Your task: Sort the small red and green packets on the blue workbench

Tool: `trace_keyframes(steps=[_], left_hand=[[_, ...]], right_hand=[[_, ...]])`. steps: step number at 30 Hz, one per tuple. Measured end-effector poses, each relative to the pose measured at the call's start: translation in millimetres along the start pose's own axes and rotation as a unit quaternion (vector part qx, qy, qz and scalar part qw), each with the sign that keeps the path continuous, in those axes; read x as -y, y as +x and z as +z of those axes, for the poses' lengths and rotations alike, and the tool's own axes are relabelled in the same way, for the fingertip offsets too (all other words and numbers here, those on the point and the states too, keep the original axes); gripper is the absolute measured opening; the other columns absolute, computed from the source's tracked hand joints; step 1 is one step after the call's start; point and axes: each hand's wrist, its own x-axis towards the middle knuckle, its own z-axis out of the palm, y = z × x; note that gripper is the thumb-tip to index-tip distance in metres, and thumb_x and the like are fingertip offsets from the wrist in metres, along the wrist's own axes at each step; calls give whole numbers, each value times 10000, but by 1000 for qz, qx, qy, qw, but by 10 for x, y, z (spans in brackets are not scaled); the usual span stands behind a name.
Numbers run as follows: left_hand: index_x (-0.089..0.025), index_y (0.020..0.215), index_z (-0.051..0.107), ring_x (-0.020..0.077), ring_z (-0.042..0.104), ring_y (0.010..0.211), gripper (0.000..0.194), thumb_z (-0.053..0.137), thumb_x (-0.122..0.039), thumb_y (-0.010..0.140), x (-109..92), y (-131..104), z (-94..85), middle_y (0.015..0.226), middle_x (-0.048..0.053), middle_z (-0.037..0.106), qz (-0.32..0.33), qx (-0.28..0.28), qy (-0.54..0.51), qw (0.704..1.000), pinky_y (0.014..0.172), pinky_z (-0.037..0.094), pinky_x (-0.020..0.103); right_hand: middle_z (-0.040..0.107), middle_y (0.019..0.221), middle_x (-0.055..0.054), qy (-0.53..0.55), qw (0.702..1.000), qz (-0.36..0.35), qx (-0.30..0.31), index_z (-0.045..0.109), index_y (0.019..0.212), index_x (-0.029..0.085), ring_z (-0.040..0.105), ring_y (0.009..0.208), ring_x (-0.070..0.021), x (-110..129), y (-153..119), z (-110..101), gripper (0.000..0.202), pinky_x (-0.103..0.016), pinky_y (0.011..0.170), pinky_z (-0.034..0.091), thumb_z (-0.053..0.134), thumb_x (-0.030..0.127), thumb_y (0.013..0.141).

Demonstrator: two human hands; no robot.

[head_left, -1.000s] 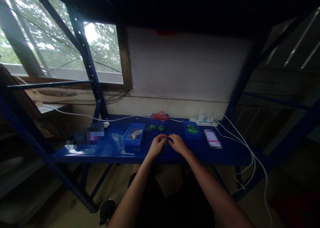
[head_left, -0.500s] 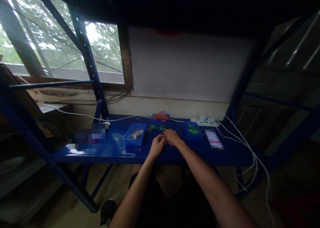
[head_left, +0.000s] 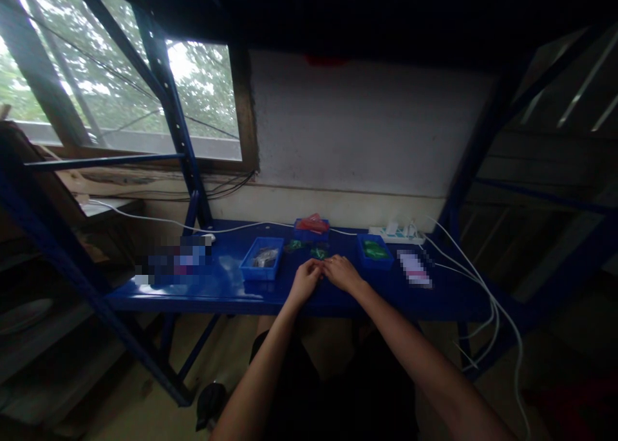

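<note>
My left hand [head_left: 306, 280] and my right hand [head_left: 340, 272] meet at the fingertips over the front middle of the blue table [head_left: 203, 294]. The fingers of both are bent together; whatever is between them is too small to name. Just beyond them lie small green pieces [head_left: 318, 253], with another green bit [head_left: 294, 244] further left. A blue tray [head_left: 246, 272] of clear or silvery packets [head_left: 265, 257] sits left of my hands. To their right is a blue tray [head_left: 381, 262] holding green packets [head_left: 374, 250]. Red packets [head_left: 313, 223] fill a small blue tray [head_left: 299, 235] at the back.
A white power strip [head_left: 396, 235] with plugs and trailing white cables [head_left: 495, 306] is at the back right. A blurred-out phone-like object [head_left: 414, 268] lies near it. Blurred items [head_left: 178, 261] lie on the left. Blue frame posts [head_left: 174, 106] stand at both sides.
My right hand has shifted slightly right and nearer to me, its fingers off the green pieces. Those pieces now show as separate clumps. The view has moved slightly.
</note>
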Motion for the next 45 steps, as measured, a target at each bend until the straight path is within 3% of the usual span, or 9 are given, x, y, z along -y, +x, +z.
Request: trace_keyframes(steps=[8,12,15,22,27,30,34,40,45], left_hand=[[-148,760,621,137,563,639,122,510,-165,713,4,18,-20,668,5,630,23,-61,46,997,616,415,228],[-147,780,624,150,578,679,127,517,-175,717,-1,22,-36,689,12,638,25,-67,45,996,652,433,242],[-144,784,626,152,582,685,129,520,-179,719,3,19,-40,702,16,642,29,-61,41,997,663,441,249],[-141,822,635,169,604,726,142,531,-188,737,24,29,-52,760,36,664,27,-55,56,996,709,462,277],[-147,977,646,201,612,923,277,597,-180,706,41,19,-19,991,83,681,40,-25,73,996,839,447,303],[-137,936,653,180,607,763,255,620,-251,709,39,4,-8,840,54,685,37,42,92,994,717,453,276],[-131,771,628,137,527,599,207,618,-325,700,13,-6,-33,647,1,608,33,46,95,994,584,396,236],[-138,776,618,135,533,609,244,637,-366,692,-20,-25,-58,663,3,617,30,53,58,996,588,401,229],[-136,892,621,141,558,627,342,671,-383,661,-22,-20,-26,695,9,640,6,48,32,998,596,417,230]], right_hand=[[660,1118,-112,51,995,0,-87,609,1151,138,557,1083,-221,-78,-483,-96,323,-342,953,412,463,141,863],[625,1193,-120,94,989,33,-110,561,1237,155,539,1140,-231,-31,-445,-42,387,-370,989,404,507,208,857],[562,1290,-138,122,988,45,-81,541,1262,156,508,1197,-254,21,-343,52,439,-387,1004,395,563,264,837],[669,1101,-128,140,982,83,-91,624,1127,166,594,1058,-236,49,-305,153,335,-352,918,440,408,106,878],[691,1025,-85,305,935,79,-164,637,1057,202,639,941,-213,-50,-367,167,290,-341,842,482,402,171,889],[695,933,-57,411,888,110,-174,630,1037,204,649,716,-175,-109,-366,186,268,-313,689,515,416,232,879],[674,846,-31,507,841,113,-154,622,1012,194,606,635,-144,-111,-350,186,251,-261,572,491,497,320,834],[621,702,-1,514,843,102,-126,605,774,174,574,648,-144,-84,-356,145,190,-247,596,442,603,364,759],[595,674,10,516,843,96,-121,579,748,176,564,636,-137,-106,-381,118,186,-244,609,431,564,357,787]])
